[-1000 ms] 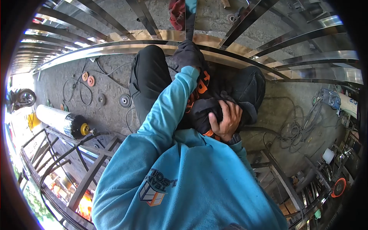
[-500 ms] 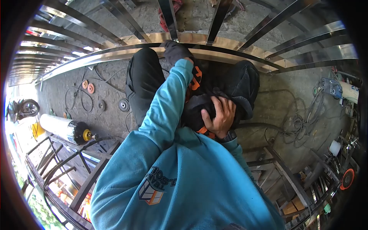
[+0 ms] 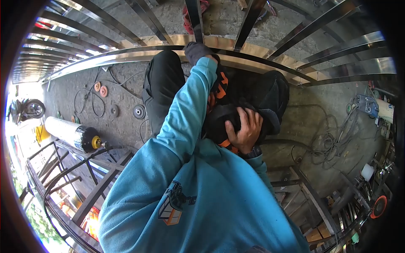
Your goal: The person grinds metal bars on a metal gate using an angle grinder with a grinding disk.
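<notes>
My left hand (image 3: 198, 52), in a dark glove, reaches forward to the shiny metal rail (image 3: 257, 60) of a barred frame. Its fingers are curled at the foot of an upright bar (image 3: 194, 21); what they close on is hidden. In my lap, my bare right hand (image 3: 248, 131) is wrapped over a black rounded thing (image 3: 221, 120), thumb on its near left side and fingers over its right side. Orange markings (image 3: 221, 86) show on dark material between my knees, just beyond the black thing.
On the left floor lie several discs (image 3: 139, 111), loose cable and a gas cylinder (image 3: 69, 133). A blue machine (image 3: 368, 105) and tangled cables (image 3: 333, 143) are at right. Dark metal stands (image 3: 99, 189) flank me behind. Red cloth (image 3: 187, 21) lies beyond the rail.
The whole view has shifted slightly, so most things appear a little farther right. My left hand stays at the rail and my right hand stays on the black rounded thing.
</notes>
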Demonstrator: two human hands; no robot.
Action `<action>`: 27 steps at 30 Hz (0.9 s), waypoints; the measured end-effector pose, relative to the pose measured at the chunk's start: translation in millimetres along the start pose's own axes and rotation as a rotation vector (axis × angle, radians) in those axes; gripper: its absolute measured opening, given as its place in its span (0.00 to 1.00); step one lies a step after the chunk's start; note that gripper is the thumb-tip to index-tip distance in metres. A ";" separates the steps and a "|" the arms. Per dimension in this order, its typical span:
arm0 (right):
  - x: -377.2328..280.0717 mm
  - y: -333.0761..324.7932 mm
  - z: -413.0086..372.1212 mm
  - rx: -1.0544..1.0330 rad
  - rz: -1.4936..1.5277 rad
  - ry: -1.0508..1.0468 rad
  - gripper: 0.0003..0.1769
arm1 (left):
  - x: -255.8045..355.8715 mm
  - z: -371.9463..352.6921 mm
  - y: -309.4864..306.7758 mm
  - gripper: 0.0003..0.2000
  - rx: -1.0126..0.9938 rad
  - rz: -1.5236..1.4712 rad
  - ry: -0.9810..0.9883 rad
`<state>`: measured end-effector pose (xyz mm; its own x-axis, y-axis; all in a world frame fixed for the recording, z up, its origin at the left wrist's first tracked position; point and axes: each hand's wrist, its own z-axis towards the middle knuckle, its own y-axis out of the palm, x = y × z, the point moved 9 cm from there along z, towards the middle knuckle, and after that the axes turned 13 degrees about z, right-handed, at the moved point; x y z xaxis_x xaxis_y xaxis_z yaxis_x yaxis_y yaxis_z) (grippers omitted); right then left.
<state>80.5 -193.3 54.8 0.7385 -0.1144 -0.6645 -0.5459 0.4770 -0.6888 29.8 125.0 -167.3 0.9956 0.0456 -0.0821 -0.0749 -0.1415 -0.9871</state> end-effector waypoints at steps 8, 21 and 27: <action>0.8 3.1 0.3 0.003 0.013 0.000 0.30 | -7.4 -25.5 -55.3 0.08 0.055 0.131 0.087; -3.7 5.4 4.9 -0.030 -0.023 -0.006 0.30 | 4.6 -45.5 -76.7 0.08 0.173 0.050 0.202; -1.9 5.7 4.1 -0.038 -0.057 0.007 0.30 | -17.8 -46.0 -68.1 0.07 0.043 -1.042 0.096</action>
<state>77.6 -186.8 53.4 0.7664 -0.1464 -0.6254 -0.5177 0.4357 -0.7363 19.7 88.4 -92.2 0.5683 0.0459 0.8216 0.8228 -0.0415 -0.5668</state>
